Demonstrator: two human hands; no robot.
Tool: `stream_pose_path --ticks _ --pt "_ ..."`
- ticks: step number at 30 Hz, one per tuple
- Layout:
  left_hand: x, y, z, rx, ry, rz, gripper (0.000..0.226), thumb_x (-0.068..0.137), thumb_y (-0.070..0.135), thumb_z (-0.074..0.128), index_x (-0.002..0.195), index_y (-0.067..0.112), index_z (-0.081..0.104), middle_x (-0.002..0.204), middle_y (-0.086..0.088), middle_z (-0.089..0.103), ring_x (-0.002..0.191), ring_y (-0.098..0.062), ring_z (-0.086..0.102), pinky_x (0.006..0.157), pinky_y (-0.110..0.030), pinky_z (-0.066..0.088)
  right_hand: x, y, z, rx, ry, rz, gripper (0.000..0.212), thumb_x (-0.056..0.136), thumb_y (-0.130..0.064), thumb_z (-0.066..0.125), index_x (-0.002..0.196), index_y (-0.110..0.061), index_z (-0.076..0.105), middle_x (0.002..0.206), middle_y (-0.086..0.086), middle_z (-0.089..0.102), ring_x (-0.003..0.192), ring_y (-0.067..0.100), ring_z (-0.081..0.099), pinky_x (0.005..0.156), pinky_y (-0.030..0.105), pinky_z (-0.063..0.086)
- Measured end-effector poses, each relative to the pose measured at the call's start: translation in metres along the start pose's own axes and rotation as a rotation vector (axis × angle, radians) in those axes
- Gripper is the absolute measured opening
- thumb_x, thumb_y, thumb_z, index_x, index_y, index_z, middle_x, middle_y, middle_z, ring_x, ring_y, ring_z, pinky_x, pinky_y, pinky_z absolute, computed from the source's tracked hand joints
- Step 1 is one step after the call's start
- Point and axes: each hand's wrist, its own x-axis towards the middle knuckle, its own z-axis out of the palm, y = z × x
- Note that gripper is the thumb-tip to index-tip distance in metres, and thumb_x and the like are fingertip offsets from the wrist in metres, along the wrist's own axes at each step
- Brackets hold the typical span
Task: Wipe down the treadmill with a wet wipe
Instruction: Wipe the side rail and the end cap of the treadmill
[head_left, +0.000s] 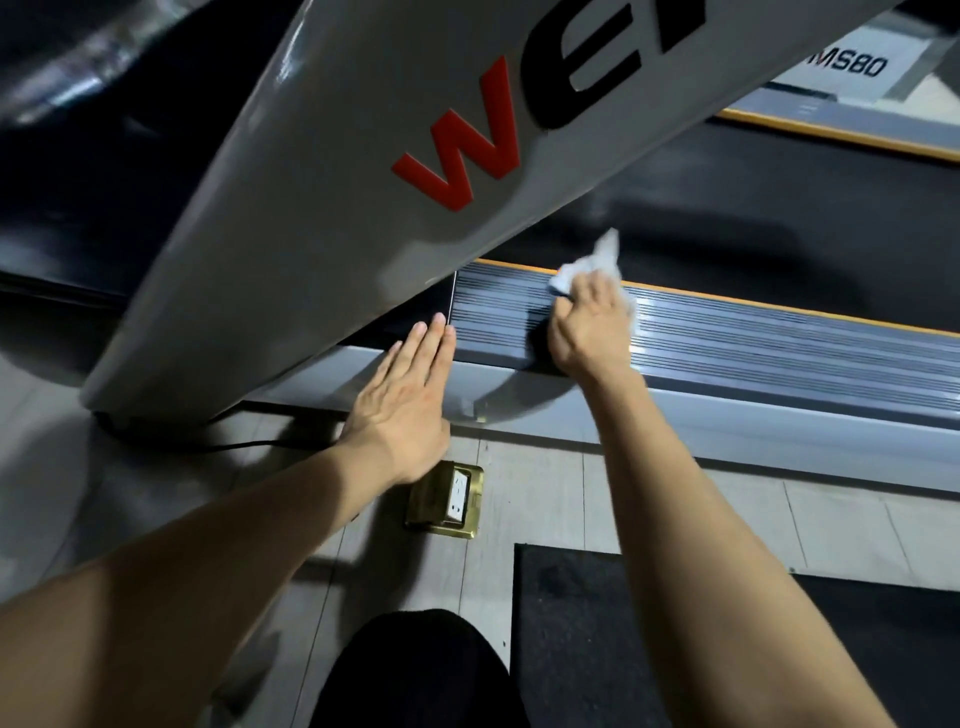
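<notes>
Head view: the right hand (589, 332) is gripping a crumpled white wipe (597, 265), its fingers curled round the wad and holding it against the ribbed side rail (753, 332) of the treadmill (727, 410). The wipe is bunching above the knuckles, with one thin corner sticking up over the dark belt (779, 208) and a smaller fold showing on the hand's right side. It is looking pale, slightly bluish near the lower left fold, and a little blurred. It is lying near the left end of the rail, just beside the orange strip (753, 306) that is running along the rail's far edge.

The left hand (402, 405) is lying flat with fingers straight and close together, holding nothing, its fingertips reaching the end of the ribbed rail where the big grey upright (311, 234) is crossing over it. The palm is hovering over or resting on the grey lower frame of the treadmill; which one I cannot tell. The upright is bearing large red and black letters.

On the pale tiled floor (545, 499) below the left wrist, a brass floor socket (447, 501) is standing with its lid open. A black cable (234, 446) is running along the floor from the upright's base. A dark mat (571, 623) is lying on the floor under the right forearm, and a dark-clad knee (415, 670) is showing at the bottom edge.
</notes>
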Motion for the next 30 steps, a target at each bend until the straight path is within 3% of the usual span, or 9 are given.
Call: stream_pose_path --ticks 2,6,10,13,15,18,22,26,30 --pt "0.0 0.001 0.003 0.032 0.02 -0.008 0.092 0.096 0.02 0.042 0.157 0.013 -0.026 0.163 -0.003 -0.037 0.153 -0.017 -0.028 0.127 -0.034 -0.011 0.002 -0.044 0.006 0.144 -0.05 -0.162 0.066 0.089 -0.034 0.019 0.117 0.01 0.059 0.127 0.032 0.056 0.127 0.044 0.048 0.107 0.055 0.037" --pt "0.002 0.003 0.006 0.088 0.056 -0.03 0.091 0.096 0.019 0.042 0.158 0.012 -0.024 0.164 -0.004 -0.036 0.153 -0.018 -0.027 0.127 -0.035 -0.011 -0.016 -0.064 0.018 0.09 -0.112 -0.264 0.071 0.095 -0.038 0.017 0.149 0.001 0.041 0.156 0.023 0.038 0.15 0.034 0.027 0.122 0.047 0.02" --pt "0.002 0.006 0.006 0.045 0.047 -0.041 0.091 0.097 0.02 0.041 0.156 0.012 -0.028 0.163 -0.005 -0.036 0.154 -0.019 -0.026 0.127 -0.035 -0.009 -0.053 0.045 0.007 -0.146 0.075 -0.094 0.061 0.095 -0.027 0.018 0.125 0.003 0.061 0.144 0.024 0.051 0.139 0.041 0.041 0.115 0.051 0.031" --pt "0.003 0.007 0.006 0.022 0.038 -0.043 0.09 0.098 0.022 0.04 0.157 0.011 -0.027 0.163 -0.004 -0.036 0.154 -0.019 -0.026 0.127 -0.034 -0.008 -0.077 0.098 -0.005 -0.215 0.1 0.25 0.069 0.094 -0.032 0.011 0.144 -0.002 0.047 0.155 0.018 0.041 0.147 0.035 0.029 0.12 0.048 0.017" --pt "0.004 0.008 0.005 0.011 0.028 -0.041 0.089 0.099 0.023 0.04 0.157 0.011 -0.026 0.163 -0.005 -0.036 0.154 -0.019 -0.026 0.127 -0.034 -0.008 -0.075 0.074 -0.002 -0.1 0.161 0.34 0.069 0.093 -0.035 0.016 0.145 -0.001 0.046 0.151 0.022 0.045 0.146 0.036 0.033 0.119 0.047 0.015" --pt "0.005 0.011 0.003 0.004 0.013 -0.06 0.089 0.099 0.022 0.04 0.157 0.012 -0.025 0.163 -0.004 -0.036 0.154 -0.018 -0.026 0.127 -0.034 -0.009 -0.066 -0.004 0.013 0.063 0.19 0.029 0.061 0.091 -0.029 0.03 0.134 0.004 0.057 0.137 0.025 0.057 0.137 0.037 0.047 0.116 0.047 0.026" --pt "0.008 0.012 -0.001 0.063 -0.019 -0.074 0.09 0.099 0.022 0.042 0.158 0.011 -0.025 0.164 -0.005 -0.035 0.154 -0.019 -0.025 0.128 -0.036 -0.008 -0.076 -0.057 0.019 0.074 0.025 -0.224 0.064 0.097 -0.034 0.026 0.153 -0.005 0.039 0.16 0.018 0.035 0.152 0.03 0.025 0.124 0.036 -0.008" --pt "0.008 0.019 -0.007 0.136 -0.024 -0.083 0.083 0.102 0.025 0.036 0.158 0.008 -0.022 0.166 -0.01 -0.029 0.156 -0.023 -0.018 0.128 -0.039 -0.007 -0.088 0.023 0.013 0.059 0.133 -0.124 0.059 0.099 -0.032 0.03 0.149 -0.004 0.046 0.156 0.017 0.041 0.149 0.029 0.033 0.124 0.047 0.019" --pt "0.011 0.028 -0.011 0.166 0.068 -0.042 0.077 0.104 0.035 0.035 0.161 0.005 -0.009 0.17 -0.015 -0.012 0.159 -0.029 -0.004 0.128 -0.041 -0.003 -0.099 0.113 -0.007 -0.051 0.145 0.167 0.066 0.102 -0.039 0.016 0.154 -0.003 0.036 0.161 0.019 0.031 0.153 0.03 0.022 0.123 0.052 0.017"
